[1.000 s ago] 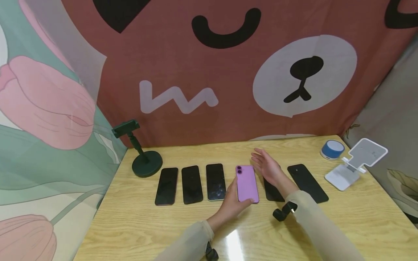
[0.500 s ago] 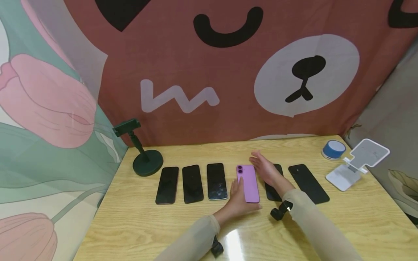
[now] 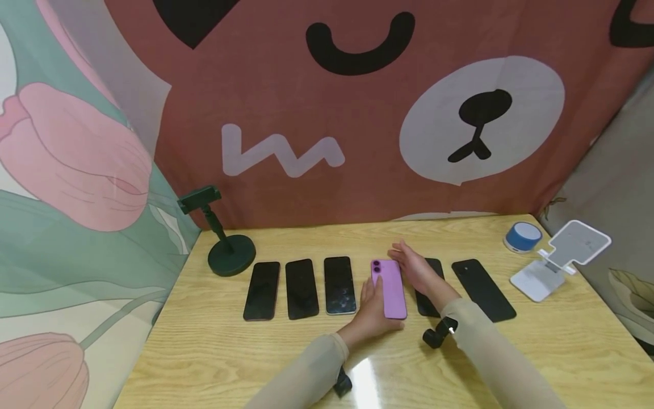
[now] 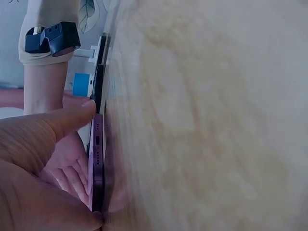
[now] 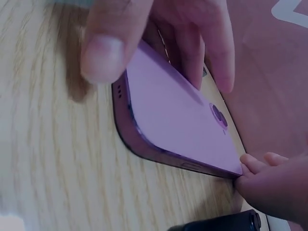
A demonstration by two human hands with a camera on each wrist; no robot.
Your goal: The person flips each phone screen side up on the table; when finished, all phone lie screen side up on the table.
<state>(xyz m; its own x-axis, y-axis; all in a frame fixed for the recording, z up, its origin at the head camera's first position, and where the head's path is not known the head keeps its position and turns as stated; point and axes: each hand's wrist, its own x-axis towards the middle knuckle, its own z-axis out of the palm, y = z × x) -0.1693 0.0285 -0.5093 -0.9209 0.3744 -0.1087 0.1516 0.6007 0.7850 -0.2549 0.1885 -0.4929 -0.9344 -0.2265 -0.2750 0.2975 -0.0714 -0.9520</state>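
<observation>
A purple phone (image 3: 393,298) lies back side up on the table, its two camera lenses at the far left corner. My left hand (image 3: 372,315) spreads along its left long side. In the right wrist view the left thumb (image 5: 103,57) stands just off the bottom edge. My right hand (image 3: 419,271) is at the opposite side, fingers extended, with fingertips (image 5: 248,166) right at the phone's far right corner. A black phone (image 3: 428,301) is partly hidden under the right forearm. Another black phone (image 3: 480,287) lies slanted to its right.
Three dark phones stretch leftward in a row: one (image 3: 339,284), a second (image 3: 301,287) and a third (image 3: 262,289). A dark green phone stand (image 3: 231,255) is at the back left. At the back right are a blue-and-white cylinder (image 3: 523,237) and a white folding stand (image 3: 539,279).
My left hand has shifted right, and its thumb has moved off the phone's lower right corner to below the bottom edge. My right hand has come slightly closer to the purple phone.
</observation>
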